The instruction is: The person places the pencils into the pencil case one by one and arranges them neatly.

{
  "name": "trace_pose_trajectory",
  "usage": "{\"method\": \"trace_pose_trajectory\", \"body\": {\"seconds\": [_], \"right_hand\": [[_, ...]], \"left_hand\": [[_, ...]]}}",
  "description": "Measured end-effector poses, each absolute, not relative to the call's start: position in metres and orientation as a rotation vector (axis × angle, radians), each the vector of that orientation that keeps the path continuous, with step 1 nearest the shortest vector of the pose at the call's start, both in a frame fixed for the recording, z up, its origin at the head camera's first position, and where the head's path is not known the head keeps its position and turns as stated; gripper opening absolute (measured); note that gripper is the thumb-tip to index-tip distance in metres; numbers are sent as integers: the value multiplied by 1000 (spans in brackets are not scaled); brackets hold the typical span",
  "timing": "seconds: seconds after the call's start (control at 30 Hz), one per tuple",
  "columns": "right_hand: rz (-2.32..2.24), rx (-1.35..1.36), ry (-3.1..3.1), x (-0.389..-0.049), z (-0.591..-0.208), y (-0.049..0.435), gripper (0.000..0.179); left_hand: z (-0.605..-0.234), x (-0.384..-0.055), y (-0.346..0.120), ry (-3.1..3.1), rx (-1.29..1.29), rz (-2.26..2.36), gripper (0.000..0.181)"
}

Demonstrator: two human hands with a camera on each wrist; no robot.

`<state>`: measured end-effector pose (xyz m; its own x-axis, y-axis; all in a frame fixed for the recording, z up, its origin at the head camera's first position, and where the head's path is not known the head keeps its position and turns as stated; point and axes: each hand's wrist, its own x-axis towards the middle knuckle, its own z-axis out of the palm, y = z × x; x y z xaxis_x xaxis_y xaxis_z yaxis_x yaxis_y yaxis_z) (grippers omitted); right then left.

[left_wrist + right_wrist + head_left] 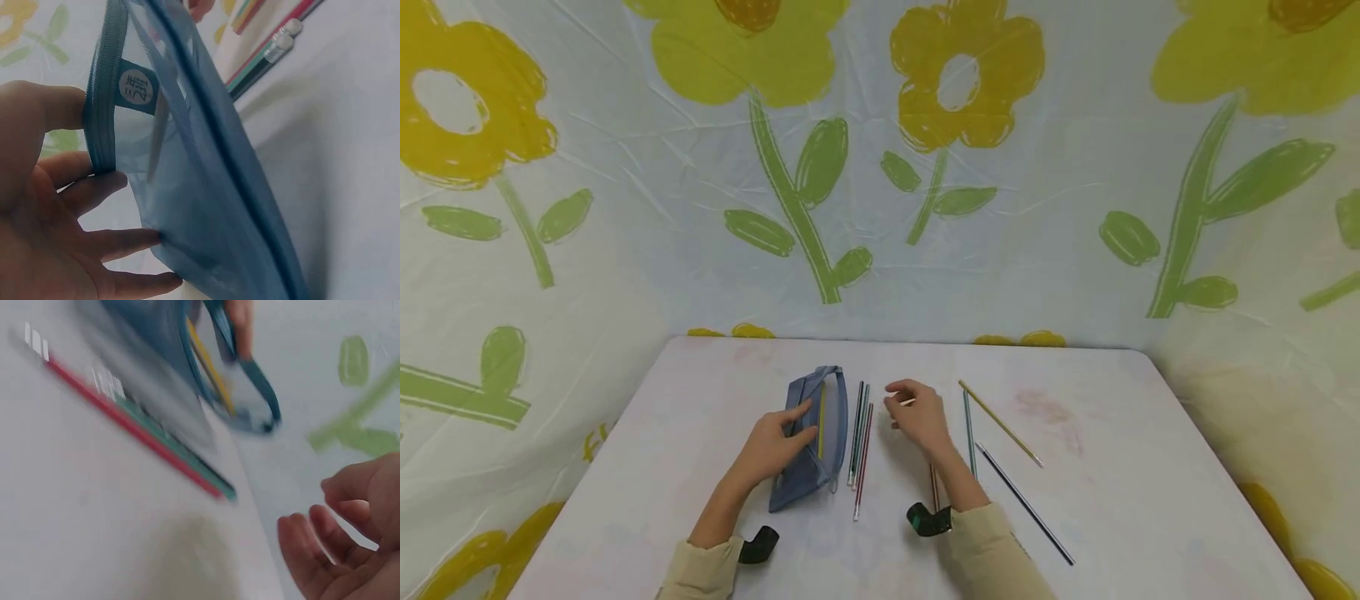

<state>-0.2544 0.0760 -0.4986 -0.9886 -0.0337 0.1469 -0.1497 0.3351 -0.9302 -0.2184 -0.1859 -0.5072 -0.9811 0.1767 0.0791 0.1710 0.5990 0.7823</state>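
A blue see-through zip pencil case (797, 487) lies on the table with its mouth parted. My left hand (772, 447) pinches its zipper edge between thumb and fingers, the other fingertips against its side in the left wrist view. Through the opening shows a yellow pencil (822, 421). Just right of the case lie a dark pencil (854, 437), a green pencil (862, 429) and a red pencil (864, 462), side by side. My right hand (920, 417) hovers to the right of these, fingers loosely bent and holding nothing; its palm (369, 575) shows in the right wrist view.
Farther right lie a gold-yellow pencil (1000, 422), a teal pencil (968, 429) and a dark pencil (1026, 505). A reddish-brown pencil (933, 483) is partly hidden by my right forearm. Flower-printed cloth (1000, 275) rises behind the white table (1120, 433).
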Motion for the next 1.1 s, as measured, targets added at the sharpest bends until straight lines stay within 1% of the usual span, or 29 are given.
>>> {"method": "trace_pose_trajectory", "body": {"seconds": [0.2, 0.37, 0.53, 0.77, 1.1], "right_hand": [[1149, 130, -2749, -268, -497, 163, 18], [1050, 116, -2925, -266, -504, 211, 16], [1059, 75, -2990, -261, -508, 227, 19], [1075, 58, -2978, -269, -518, 238, 19], [1147, 97, -3014, -272, -519, 251, 25]], "left_hand": [[-497, -216, -188, 2754, 267, 1427, 55], [-495, -214, -190, 2695, 225, 1465, 57], [-493, -213, -194, 2671, 214, 1503, 59], [-490, -215, -194, 2727, 238, 1484, 56], [-493, -218, -197, 2475, 182, 1736, 58]]}}
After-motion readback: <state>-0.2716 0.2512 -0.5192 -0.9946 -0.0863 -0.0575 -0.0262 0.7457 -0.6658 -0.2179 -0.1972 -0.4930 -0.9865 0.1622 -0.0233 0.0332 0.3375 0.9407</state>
